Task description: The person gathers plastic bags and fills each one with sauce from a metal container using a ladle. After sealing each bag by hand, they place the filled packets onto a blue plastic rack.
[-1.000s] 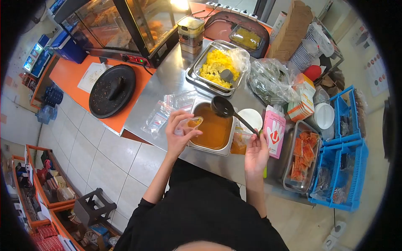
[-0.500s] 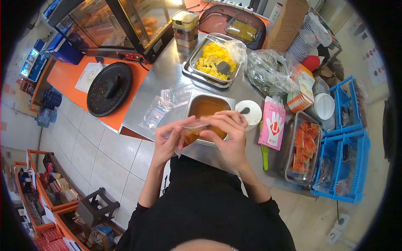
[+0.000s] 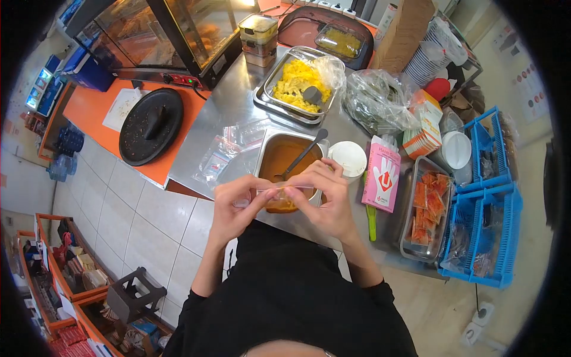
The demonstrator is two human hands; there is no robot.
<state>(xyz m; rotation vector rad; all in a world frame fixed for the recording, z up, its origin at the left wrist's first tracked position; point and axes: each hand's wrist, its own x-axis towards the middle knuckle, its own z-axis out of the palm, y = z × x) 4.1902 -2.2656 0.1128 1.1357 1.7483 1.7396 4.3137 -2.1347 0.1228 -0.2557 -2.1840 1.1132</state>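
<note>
My left hand and my right hand meet in front of my body, thumbs and fingers pinching the top edge of a small clear zip bag. Orange-brown sauce shows in the lower part of the bag. Just beyond my hands stands a steel pan of orange-brown sauce. A dark long-handled spoon dips into it, its handle across the far right corner. Close to my right hand is a white round tub. Flat clear zip bags lie left of the pan.
Behind the pan sits a tray of yellow food. On the right are a pink glove box, a container of orange-red packets and blue baskets. A black round lid lies on the orange counter.
My hands have drawn together, both now pinching the bag's top edge. The dark handle end, earlier over the white tub, now lies at the pan's corner. The view has shifted slightly.
</note>
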